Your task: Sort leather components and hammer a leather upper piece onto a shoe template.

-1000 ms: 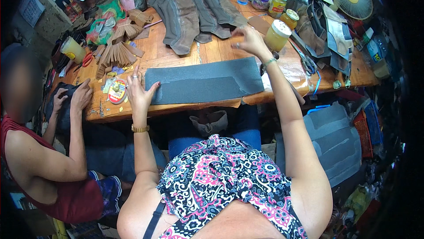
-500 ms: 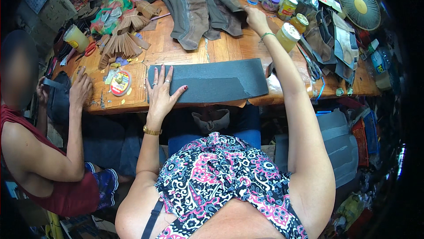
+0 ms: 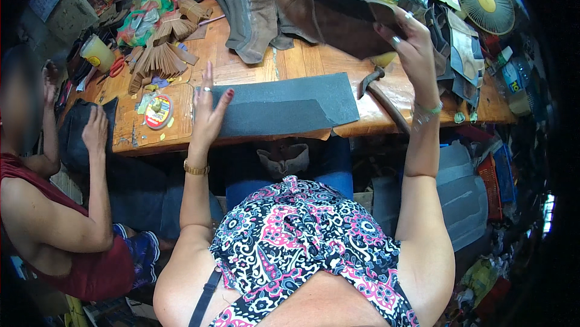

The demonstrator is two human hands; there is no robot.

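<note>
My right hand (image 3: 417, 55) grips the edge of a brown leather piece (image 3: 344, 19), lifted above the far side of the workbench. The piece has a dark underside and hides part of what stands behind it. My left hand (image 3: 208, 115) is open, fingers apart, at the left end of a long dark grey board (image 3: 278, 106); whether it still touches the board I cannot tell. More brown leather pieces (image 3: 248, 19) lie at the back of the bench. A hammer (image 3: 386, 103) rests between the board and my right forearm.
At the left a person in a red top (image 3: 60, 218) sits by dark material (image 3: 84, 128). On the bench are fanned brown strips (image 3: 154, 64), a round tin (image 3: 159, 111), red scissors (image 3: 117, 67) and a jar (image 3: 96, 54). Leather parts (image 3: 462, 49) and a fan (image 3: 485, 0) stand right.
My right hand has lifted a leather piece off the back pile and drawn it nearer, up and right. My left fingers have risen from lying flat on the board. The neighbour's hands have moved.
</note>
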